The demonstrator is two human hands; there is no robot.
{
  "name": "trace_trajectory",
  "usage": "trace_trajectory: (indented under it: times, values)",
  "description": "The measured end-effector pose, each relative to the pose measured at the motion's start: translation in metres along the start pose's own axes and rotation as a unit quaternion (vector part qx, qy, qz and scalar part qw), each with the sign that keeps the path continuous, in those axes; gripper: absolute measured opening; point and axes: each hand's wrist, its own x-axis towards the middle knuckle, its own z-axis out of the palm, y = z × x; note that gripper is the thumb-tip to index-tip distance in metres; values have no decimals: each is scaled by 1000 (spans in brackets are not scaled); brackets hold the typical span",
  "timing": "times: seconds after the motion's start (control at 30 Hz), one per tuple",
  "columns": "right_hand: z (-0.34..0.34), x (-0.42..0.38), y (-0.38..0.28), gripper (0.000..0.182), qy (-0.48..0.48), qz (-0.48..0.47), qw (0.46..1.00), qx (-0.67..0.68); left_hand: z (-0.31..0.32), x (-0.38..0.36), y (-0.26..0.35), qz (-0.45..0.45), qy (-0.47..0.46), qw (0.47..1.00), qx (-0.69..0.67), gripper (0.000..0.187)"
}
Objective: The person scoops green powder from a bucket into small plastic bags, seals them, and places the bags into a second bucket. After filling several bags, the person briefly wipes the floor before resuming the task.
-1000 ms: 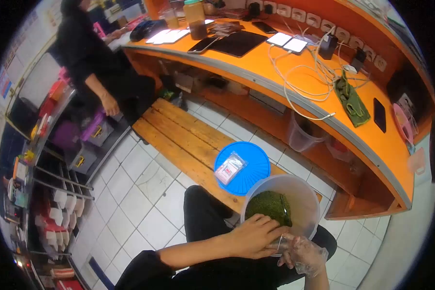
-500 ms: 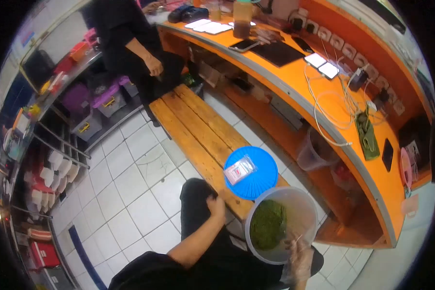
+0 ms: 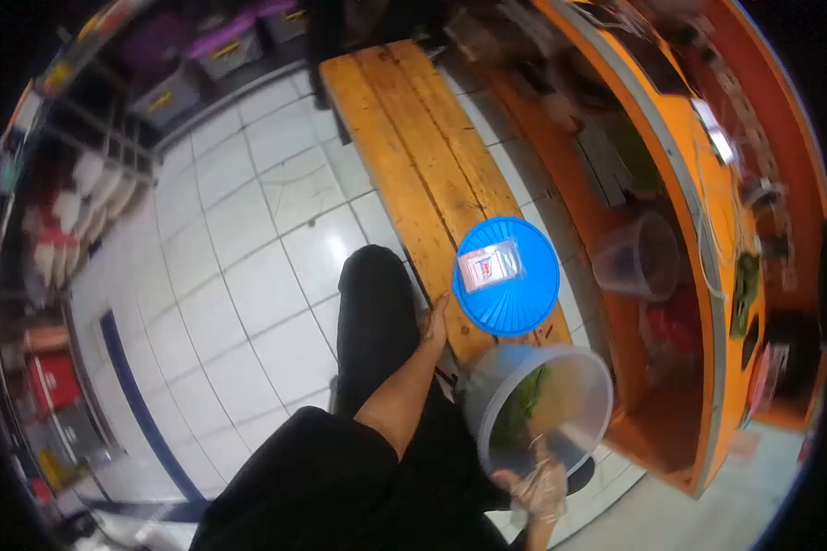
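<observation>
A translucent plastic bucket [image 3: 496, 390] tilts toward me at the bench's near end, with dark green leafy stuff [image 3: 529, 393] inside. My right hand [image 3: 538, 487], in a clear plastic glove, is at the bucket's near rim. Its fingers are spread and point into the mouth; nothing shows in them. My left hand [image 3: 435, 323] is bare and beside the bench edge, between my knee and a round blue lid [image 3: 533, 298]. Its fingers look loosely apart, partly blurred, holding nothing visible. On the lid lies a small clear packet with a red and white label [image 3: 487, 266].
The wooden bench [image 3: 413, 138] runs away from me over white floor tiles [image 3: 257, 266]. An orange counter [image 3: 675, 129] curves along the right, with another clear bucket [image 3: 639, 257] on its lower shelf. Racks with white containers [image 3: 92, 197] line the left.
My view has swung down and closer. The bucket is tipped more toward me, and my right hand has drawn back toward its near rim. My left hand has shifted from my knee toward the bench edge.
</observation>
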Motion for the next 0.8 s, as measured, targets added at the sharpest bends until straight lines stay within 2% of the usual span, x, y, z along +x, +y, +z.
trace_trajectory:
  times: [0.03,0.07,0.13,0.2,0.27,0.37,0.43,0.47,0.53,0.57,0.63,0.67,0.73,0.77,0.8]
  values:
    - [-12,7,-5,96,-42,6,999,-14,7,-12,14,33,82,995,52,84]
    - [-23,13,-9,91,-66,22,998,9,15,-5,9,22,97,994,36,84]
    - [-35,28,-17,86,-100,40,994,36,32,11,-6,30,258,958,117,83]
    - [-44,35,-17,81,-136,72,985,81,34,-10,8,23,249,962,113,83]
    - [-52,39,-13,78,-162,54,983,69,40,-20,11,23,235,966,107,83]
    - [-49,44,-14,73,-176,16,980,96,32,10,-15,114,258,953,108,85]
    - [-41,33,-9,69,-219,55,962,154,21,23,-38,175,268,933,165,86]
    - [-40,25,-9,69,-210,64,962,164,15,23,-42,178,259,933,177,86]
    - [-47,23,-14,72,-201,56,976,63,15,7,-21,89,210,964,138,81]
    - [-48,21,-13,72,-187,67,977,73,17,-6,-13,95,197,964,153,81]
    - [-51,20,-7,71,-176,11,984,37,25,-24,8,40,186,969,157,89]
    - [-55,22,-5,71,-153,21,987,52,23,-12,0,59,202,966,153,93]
    - [-64,21,-4,73,-197,18,979,39,26,0,-16,79,246,958,122,107]
    - [-62,16,-2,73,-167,35,983,64,33,-25,3,30,215,965,144,110]
    - [-59,13,3,73,-164,16,984,67,30,-16,-7,54,200,975,76,112]
